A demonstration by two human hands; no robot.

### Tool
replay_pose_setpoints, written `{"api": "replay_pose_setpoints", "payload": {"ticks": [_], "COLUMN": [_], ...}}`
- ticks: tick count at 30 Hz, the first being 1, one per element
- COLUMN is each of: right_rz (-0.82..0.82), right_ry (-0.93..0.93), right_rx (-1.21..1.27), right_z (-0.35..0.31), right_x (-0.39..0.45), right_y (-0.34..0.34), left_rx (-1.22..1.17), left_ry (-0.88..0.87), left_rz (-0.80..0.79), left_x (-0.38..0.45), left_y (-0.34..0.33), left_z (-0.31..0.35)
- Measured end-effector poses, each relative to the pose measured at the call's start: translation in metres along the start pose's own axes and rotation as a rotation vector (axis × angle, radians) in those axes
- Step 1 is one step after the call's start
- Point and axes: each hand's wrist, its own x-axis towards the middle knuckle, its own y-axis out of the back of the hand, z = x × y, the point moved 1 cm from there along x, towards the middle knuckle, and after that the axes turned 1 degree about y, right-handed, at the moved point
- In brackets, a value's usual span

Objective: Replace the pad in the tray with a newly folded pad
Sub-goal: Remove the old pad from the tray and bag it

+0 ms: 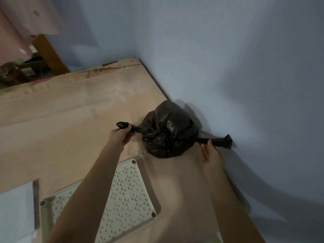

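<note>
A stuffed black plastic bag (168, 130) lies on the peach sheet near the wall. Its two twisted ends are pulled out sideways. My left hand (121, 134) is shut on the left twisted end. My right hand (211, 152) grips the right twisted end, which sticks out toward the wall. A cream perforated tray grid (129, 195) lies flat below the bag, partly under my left forearm. A white pad (15, 207) shows at the lower left edge. What the bag holds is hidden.
The peach sheet (70, 116) covers a wide flat surface that meets a pale blue wall (228, 58) on the right and far side. A wooden post and dark clutter stand at the far left. A dark strip borders the white pad.
</note>
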Motion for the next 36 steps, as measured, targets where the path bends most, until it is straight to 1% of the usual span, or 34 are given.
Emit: {"api": "replay_pose_setpoints", "payload": {"ticks": [2, 5, 6, 7, 8, 9, 10, 11, 12, 13, 14, 15, 16, 17, 20, 24, 27, 31, 36], "right_rz": [0.003, 0.046, 0.037, -0.002, -0.066, -0.122, -0.147, -0.158, -0.167, -0.195, -0.234, -0.254, -0.243, -0.226, -0.263, -0.33, -0.338, -0.35, -0.408], "right_ry": [-0.028, -0.125, -0.157, -0.203, -0.256, -0.266, -0.138, 0.148, 0.506, 0.861, 1.148, 1.34, 1.454, 1.496, 1.431, 1.276, 1.253, 1.25, 1.258], "right_rx": [-0.109, -0.273, -0.31, -0.365, -0.425, -0.501, -0.602, -0.725, -0.877, -1.03, -1.138, -1.229, -1.31, -1.388, -1.624, -1.811, -1.825, -1.771, -1.78], "right_z": [0.008, 0.011, 0.008, 0.005, 0.003, 0.004, 0.009, 0.013, 0.015, 0.018, 0.019, 0.018, 0.017, 0.019, 0.026, 0.046, 0.057, 0.059, 0.057], "right_x": [0.005, 0.0, -0.004, -0.011, -0.02, -0.029, -0.038, -0.045, -0.057, -0.064, -0.066, -0.064, -0.058, -0.049, -0.018, 0.019, 0.029, 0.033, 0.039], "right_y": [0.009, 0.019, 0.021, 0.022, 0.022, 0.021, 0.019, 0.017, 0.011, 0.001, -0.013, -0.029, -0.044, -0.056, -0.073, -0.069, -0.062, -0.062, -0.064], "left_rx": [0.067, 0.176, 0.242, 0.346, 0.482, 0.64, 0.803, 0.958, 1.097, 1.219, 1.317, 1.382, 1.428, 1.467, 1.568, 1.65, 1.696, 1.682, 1.688], "left_ry": [0.011, -0.034, -0.052, -0.087, -0.166, -0.324, -0.566, -0.829, -1.055, -1.212, -1.286, -1.288, -1.255, -1.223, -1.151, -1.024, -1.016, -1.029, -1.026], "left_rz": [-0.022, -0.043, -0.017, 0.056, 0.158, 0.25, 0.315, 0.326, 0.287, 0.212, 0.131, 0.059, 0.005, -0.023, -0.044, -0.076, -0.097, -0.117, -0.118], "left_x": [-0.001, -0.003, -0.005, -0.009, -0.014, -0.022, -0.033, -0.045, -0.054, -0.059, -0.062, -0.062, -0.061, -0.057, -0.035, -0.009, 0.001, 0.009, 0.016], "left_y": [0.003, 0.008, 0.008, 0.009, 0.008, 0.007, 0.002, -0.005, -0.014, -0.025, -0.037, -0.046, -0.055, -0.061, -0.071, -0.073, -0.07, -0.069, -0.068], "left_z": [-0.009, -0.011, -0.01, -0.008, -0.006, -0.006, -0.006, -0.007, -0.01, -0.014, -0.019, -0.024, -0.027, -0.03, -0.043, -0.061, -0.072, -0.073, -0.074]}}
